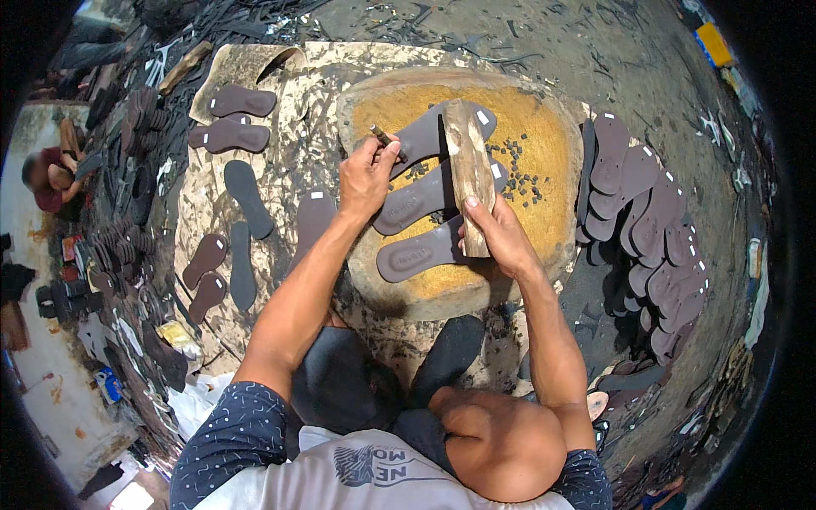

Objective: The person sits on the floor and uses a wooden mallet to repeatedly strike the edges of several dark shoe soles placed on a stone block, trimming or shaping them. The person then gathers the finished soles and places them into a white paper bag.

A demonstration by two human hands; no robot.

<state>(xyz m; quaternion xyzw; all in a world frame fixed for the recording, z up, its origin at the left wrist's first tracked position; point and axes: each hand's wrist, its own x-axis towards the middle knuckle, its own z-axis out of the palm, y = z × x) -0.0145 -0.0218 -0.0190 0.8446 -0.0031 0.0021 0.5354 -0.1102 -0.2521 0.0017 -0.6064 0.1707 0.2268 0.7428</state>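
Head view:

Left hand [365, 183]: one, closed around a short dark punch [382, 134], which stood tilted at the upper sole [418, 138]; whether its lower end touched could not be told.

Right hand [503, 236]: one, gripping the near end of a worn wood bar [467, 161], thumb on top. The bar ran lengthwise across the view above three soles; contact with them was unclear.

Soles on the block [548, 225]: three, brown, side by side: the upper, the middle sole [412, 206] and the lower sole [412, 259]. White labels showed on the upper and middle ones.

Black bits [520, 180]: many, loose on the block, right of the bar.

Sole stack [659, 225]: brown, overlapping in a curve, right of the block.

Black soles [246, 200]: two, on the mat [340, 56], left of the block.
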